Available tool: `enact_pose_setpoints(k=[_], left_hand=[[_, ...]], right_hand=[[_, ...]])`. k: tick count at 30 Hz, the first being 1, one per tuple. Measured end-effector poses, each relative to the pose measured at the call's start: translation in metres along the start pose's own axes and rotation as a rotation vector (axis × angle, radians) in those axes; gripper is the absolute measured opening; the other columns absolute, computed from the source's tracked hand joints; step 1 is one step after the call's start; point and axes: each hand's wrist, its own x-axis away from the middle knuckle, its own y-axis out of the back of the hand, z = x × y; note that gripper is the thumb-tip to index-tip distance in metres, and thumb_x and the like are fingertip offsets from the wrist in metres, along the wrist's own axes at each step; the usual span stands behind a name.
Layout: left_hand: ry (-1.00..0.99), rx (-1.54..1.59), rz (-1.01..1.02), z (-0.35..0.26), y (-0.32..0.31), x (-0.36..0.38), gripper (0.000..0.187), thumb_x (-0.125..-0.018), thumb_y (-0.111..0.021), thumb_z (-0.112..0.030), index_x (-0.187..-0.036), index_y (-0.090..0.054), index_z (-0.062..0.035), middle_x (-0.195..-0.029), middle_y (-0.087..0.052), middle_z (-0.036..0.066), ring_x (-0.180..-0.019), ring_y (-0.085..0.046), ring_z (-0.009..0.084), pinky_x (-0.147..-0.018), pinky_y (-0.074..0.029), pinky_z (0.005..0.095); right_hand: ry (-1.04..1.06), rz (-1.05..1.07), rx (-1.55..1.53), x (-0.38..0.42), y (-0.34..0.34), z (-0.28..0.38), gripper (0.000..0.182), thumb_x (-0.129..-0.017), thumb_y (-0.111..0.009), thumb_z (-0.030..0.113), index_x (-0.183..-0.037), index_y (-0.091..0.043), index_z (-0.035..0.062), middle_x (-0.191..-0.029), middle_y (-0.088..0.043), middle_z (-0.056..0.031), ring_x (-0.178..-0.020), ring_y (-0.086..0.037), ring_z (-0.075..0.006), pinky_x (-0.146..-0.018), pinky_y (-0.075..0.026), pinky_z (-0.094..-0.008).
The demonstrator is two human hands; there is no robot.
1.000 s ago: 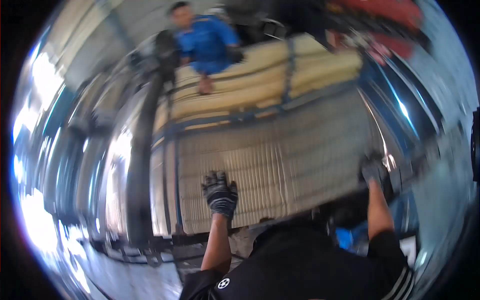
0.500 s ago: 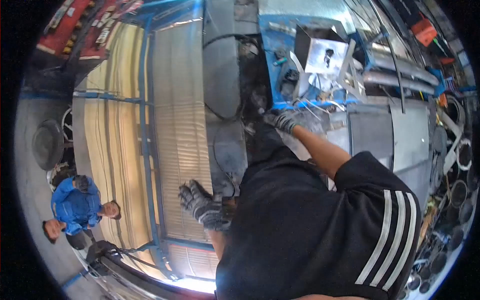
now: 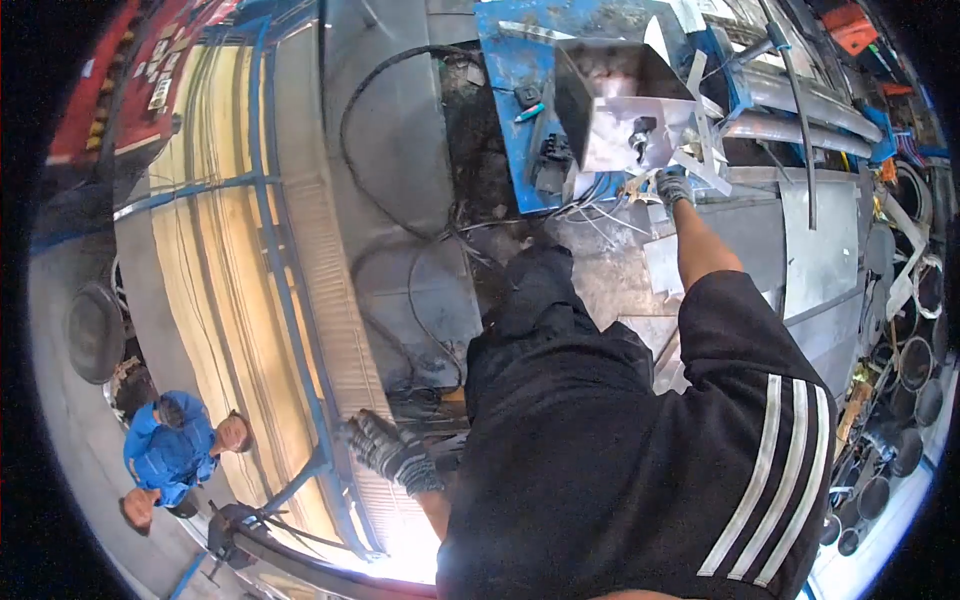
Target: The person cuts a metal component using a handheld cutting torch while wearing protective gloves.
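Observation:
My left hand (image 3: 392, 455), in a grey and black knit glove, hangs out to the left with its fingers apart and nothing in it. It is nearest to a ribbed, cream-coloured panel (image 3: 345, 300). My right hand (image 3: 675, 187), in a similar glove, reaches forward to the near edge of a blue worktable (image 3: 522, 178). Just beyond it stands an open-topped sheet-metal box (image 3: 612, 135) with a dark hole in its front face. Thin metal strips (image 3: 702, 170) and pale wires lie around that hand. Its fingertips are too small and hidden to tell what they touch.
A black cable (image 3: 350, 150) loops over grey floor plates. Flat metal sheets (image 3: 820, 240) and metal pipes (image 3: 800, 135) lie to the right. Round dark tubes (image 3: 915, 362) are stacked at the far right. Two people in blue (image 3: 172, 452) are at lower left.
My right hand has moved forward and right, from above the dark gap by the table to the front of the metal box. The view has shifted too; my left hand stays out to the side.

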Motion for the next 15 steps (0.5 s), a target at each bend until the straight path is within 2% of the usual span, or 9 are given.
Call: enact_pose_setpoints(k=[1, 4, 5, 6, 8, 10, 12, 14, 15], left_hand=[[0.033, 0.053, -0.027, 0.03, -0.018, 0.005, 0.092, -0.087, -0.07, -0.044, -0.165, -0.034, -0.0111, -0.172, -0.029, 0.017, -0.161, -0.023, 0.0369, -0.131, -0.018, 0.055], [0.16, -0.002, 0.071, 0.046, 0.012, 0.004, 0.09, -0.094, -0.063, -0.046, -0.168, -0.026, -0.0093, -0.173, -0.026, 0.017, -0.162, -0.019, 0.0359, -0.132, -0.017, 0.0508], [0.177, -0.147, 0.142, 0.076, 0.003, 0.002, 0.09, -0.096, -0.061, -0.048, -0.168, -0.025, -0.0072, -0.173, -0.025, 0.018, -0.162, -0.019, 0.0366, -0.132, -0.018, 0.0515], [0.195, -0.293, 0.21, 0.099, 0.001, -0.001, 0.09, -0.097, -0.059, -0.049, -0.168, -0.024, -0.0051, -0.174, -0.024, 0.019, -0.162, -0.019, 0.0373, -0.131, -0.019, 0.0521], [0.24, -0.352, 0.172, 0.12, 0.015, -0.003, 0.09, -0.099, -0.055, -0.048, -0.167, -0.021, 0.0005, -0.173, -0.022, 0.021, -0.162, -0.02, 0.0387, -0.13, -0.021, 0.0528], [0.224, -0.439, 0.31, 0.119, 0.056, -0.008, 0.077, -0.106, -0.046, -0.036, -0.167, -0.018, 0.0013, -0.174, -0.019, 0.022, -0.162, -0.019, 0.0389, -0.129, -0.025, 0.0526], [0.292, -0.313, 0.254, 0.173, 0.034, -0.013, 0.072, -0.109, -0.042, -0.035, -0.168, -0.018, -0.0004, -0.175, -0.017, 0.019, -0.162, -0.019, 0.039, -0.129, -0.023, 0.0518], [0.324, -0.318, 0.255, 0.176, 0.04, -0.001, 0.069, -0.111, -0.039, -0.033, -0.168, -0.018, 0.0, -0.175, -0.021, 0.02, -0.161, -0.019, 0.039, -0.13, -0.02, 0.0504], [0.31, -0.253, 0.214, 0.188, 0.035, 0.001, 0.069, -0.111, -0.04, -0.033, -0.167, -0.019, 0.0003, -0.174, -0.024, 0.02, -0.161, -0.02, 0.0387, -0.131, -0.019, 0.0494]], right_hand=[[0.14, 0.031, 0.066, -0.059, -0.049, -0.042, 0.068, -0.1, -0.048, 0.06, -0.131, -0.07, 0.0039, -0.136, -0.065, -0.0293, -0.129, -0.063, -0.0446, -0.107, -0.051, -0.0528], [-0.067, 0.066, -0.099, 0.021, 0.037, -0.016, 0.069, -0.099, -0.049, 0.058, -0.138, -0.065, 0.0037, -0.141, -0.064, -0.0273, -0.13, -0.062, -0.0448, -0.11, -0.049, -0.0527], [-0.013, -0.078, -0.131, 0.023, 0.012, -0.039, 0.07, -0.096, -0.052, 0.061, -0.14, -0.066, 0.0072, -0.143, -0.063, -0.0246, -0.132, -0.061, -0.0444, -0.112, -0.048, -0.0514], [-0.029, -0.073, -0.135, 0.029, 0.015, -0.034, 0.07, -0.096, -0.052, 0.061, -0.14, -0.066, 0.0072, -0.143, -0.063, -0.0246, -0.132, -0.061, -0.0444, -0.112, -0.048, -0.0514], [-0.309, 0.055, -0.24, 0.045, 0.032, -0.012, 0.072, -0.094, -0.055, 0.064, -0.139, -0.067, 0.0094, -0.143, -0.064, -0.0233, -0.133, -0.06, -0.0431, -0.113, -0.047, -0.0505], [-0.184, 0.07, -0.196, 0.055, 0.039, -0.006, 0.071, -0.092, -0.06, 0.062, -0.139, -0.067, 0.0097, -0.143, -0.063, -0.0241, -0.132, -0.061, -0.0428, -0.112, -0.048, -0.0492], [-0.114, -0.112, -0.259, 0.043, 0.028, -0.001, 0.068, -0.09, -0.065, 0.058, -0.138, -0.068, 0.0097, -0.141, -0.065, -0.0249, -0.131, -0.063, -0.0416, -0.11, -0.049, -0.0474], [-0.037, 0.004, -0.255, 0.028, 0.031, 0.004, 0.061, -0.093, -0.065, 0.045, -0.138, -0.064, 0.004, -0.133, -0.069, -0.0235, -0.126, -0.064, -0.0382, -0.107, -0.051, -0.0472], [-0.006, 0.024, -0.242, 0.026, 0.031, 0.001, 0.06, -0.093, -0.065, 0.045, -0.138, -0.064, 0.004, -0.133, -0.069, -0.0235, -0.126, -0.064, -0.0383, -0.107, -0.051, -0.0473]])
